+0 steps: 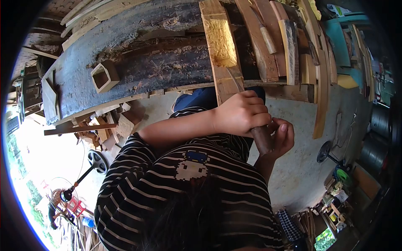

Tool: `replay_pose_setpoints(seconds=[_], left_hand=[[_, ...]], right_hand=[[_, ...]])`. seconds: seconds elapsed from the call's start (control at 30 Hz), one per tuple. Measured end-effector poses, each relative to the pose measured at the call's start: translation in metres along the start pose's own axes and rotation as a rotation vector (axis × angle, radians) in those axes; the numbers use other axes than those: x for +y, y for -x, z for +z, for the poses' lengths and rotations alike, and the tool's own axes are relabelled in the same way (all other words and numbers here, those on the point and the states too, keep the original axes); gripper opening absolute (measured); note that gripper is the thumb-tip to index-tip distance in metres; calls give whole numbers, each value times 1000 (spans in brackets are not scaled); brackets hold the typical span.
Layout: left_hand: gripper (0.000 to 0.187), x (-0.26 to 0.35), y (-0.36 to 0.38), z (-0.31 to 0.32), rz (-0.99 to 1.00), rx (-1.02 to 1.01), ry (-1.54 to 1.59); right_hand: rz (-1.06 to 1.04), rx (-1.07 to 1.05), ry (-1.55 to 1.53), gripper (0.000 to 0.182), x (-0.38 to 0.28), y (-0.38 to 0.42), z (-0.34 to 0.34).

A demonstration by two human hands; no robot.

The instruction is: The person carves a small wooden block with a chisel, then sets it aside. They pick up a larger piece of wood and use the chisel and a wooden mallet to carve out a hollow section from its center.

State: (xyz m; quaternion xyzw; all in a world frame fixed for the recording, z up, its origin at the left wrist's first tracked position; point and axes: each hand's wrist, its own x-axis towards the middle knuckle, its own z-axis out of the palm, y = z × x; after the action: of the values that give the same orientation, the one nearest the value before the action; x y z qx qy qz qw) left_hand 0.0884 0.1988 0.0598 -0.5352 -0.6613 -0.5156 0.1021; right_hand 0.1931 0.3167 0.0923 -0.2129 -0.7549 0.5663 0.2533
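The left hand [245, 112] is gripping a chisel [258, 132] and the right hand [285, 137] is clasping its handle end [264, 146], the blade [235, 80] slanting over a hollowed wooden beam [220, 39] that is lying across the worn, debris-strewn tabletop [79, 92], while offcuts [101, 127] are sitting heaped below its edge and grey floor [297, 157] is showing alongside.

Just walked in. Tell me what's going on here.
A person in a striped shirt is holding a long, thin-bladed tool in both hands. The left hand grips it nearer the blade; the right hand is farther back on the handle. The blade points at the near end of the hollow in a pale wooden piece; whether its tip touches, I can't tell.
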Motion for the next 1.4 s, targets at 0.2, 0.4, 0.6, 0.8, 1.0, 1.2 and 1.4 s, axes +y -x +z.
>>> replay_pose_setpoints(seconds=[0.2, 0.4, 0.6, 0.8, 1.0, 1.2, 1.4], left_hand=[[31, -3, 3, 2, 32, -7, -62], [29, -5, 4, 2, 27, 14, -61], [29, -2, 2, 3, 45, 35, -53], [28, -1, 2, 4, 54, 45, -42], [27, -1, 4, 6, 55, 40, -57], [27, 0, 5, 10, 55, 53, -72], [23, 3, -1, 5, -77, 170, 22]], right_hand=[[-14, -33, 76, 39, 2, -1, 7], [-11, -48, 5, 34, 4, 0, 7], [10, -31, 128, 37, 7, -1, 3], [-11, -35, 150, 38, 8, 0, 3], [7, -20, 22, 34, 10, 1, 4], [37, -33, 15, 39, 9, 1, 3], [27, -168, -14, 45, 30, -19, -1]])
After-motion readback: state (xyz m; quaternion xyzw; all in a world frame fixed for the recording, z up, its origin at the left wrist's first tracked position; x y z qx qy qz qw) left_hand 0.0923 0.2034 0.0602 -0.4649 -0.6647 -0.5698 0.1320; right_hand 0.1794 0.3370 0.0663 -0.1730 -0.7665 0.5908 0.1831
